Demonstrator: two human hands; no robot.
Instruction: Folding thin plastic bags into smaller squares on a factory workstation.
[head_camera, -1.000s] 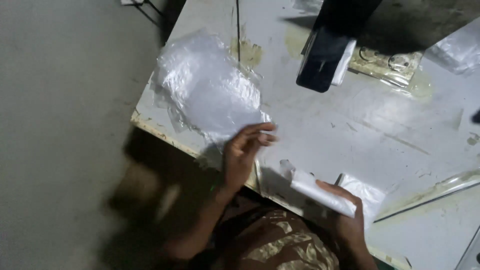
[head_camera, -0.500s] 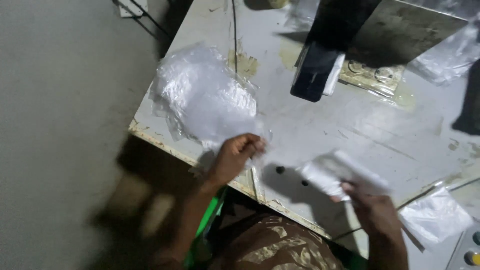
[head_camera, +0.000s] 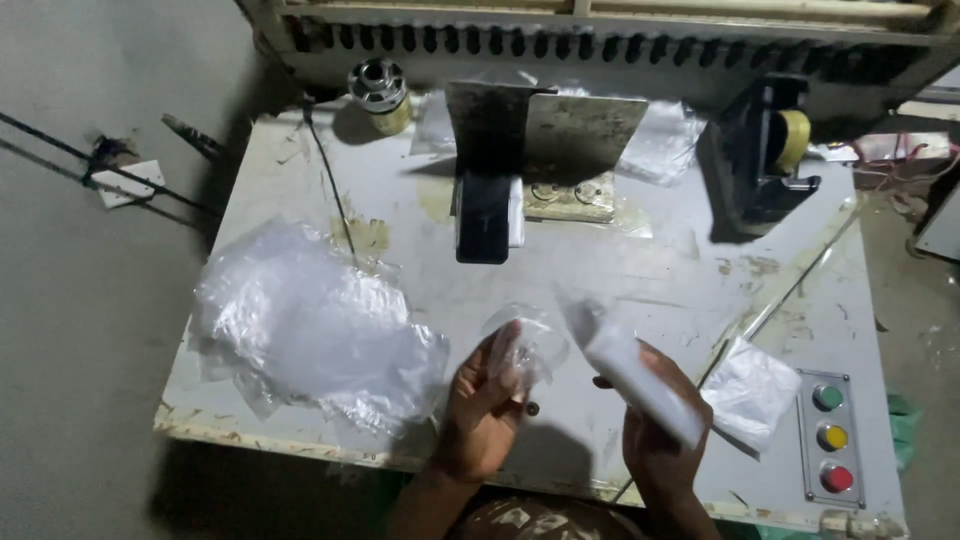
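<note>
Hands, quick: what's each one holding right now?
Left hand: closed on a clear plastic bag.
Right hand: closed on a white tube.

Worn white table (head_camera: 640, 270) bears plastic bags (head_camera: 300, 325), a tape dispenser (head_camera: 760, 160).

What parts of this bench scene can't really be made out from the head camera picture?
- White item in the right hand: motion-blurred, so its kind is unclear.
- Clear bag in the left hand: crumpled and see-through, so any contents cannot be told.
- Machine behind the table: cut off by the top edge.
- Tape holder: dark, its detail lost in shadow.
</note>
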